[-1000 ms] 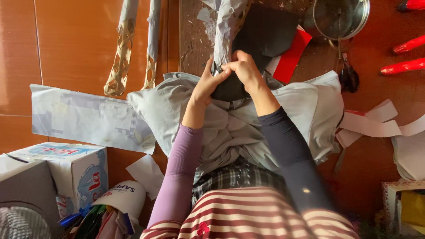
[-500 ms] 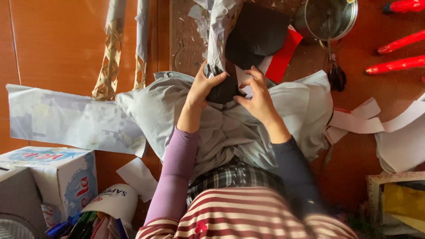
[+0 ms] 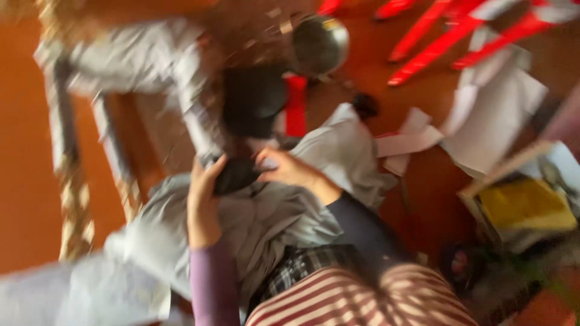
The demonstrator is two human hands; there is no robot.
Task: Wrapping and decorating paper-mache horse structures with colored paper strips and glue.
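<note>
The picture is blurred by camera motion, so fine detail is lost. The left hand and the right hand meet over a small dark object, which lies on a grey cloth spread across the person's lap. The left hand curls around the object's left side, holding it; the right hand lies bent over its right edge, fingers touching it, though whether it truly grips cannot be told. Just beyond the hands, a black flat piece lies on the reddish floor beside a red strip. Farther off stands a metal pot. To the right, white paper scraps lie scattered, with red sticks at the far right and a yellow box near the right edge.
</note>
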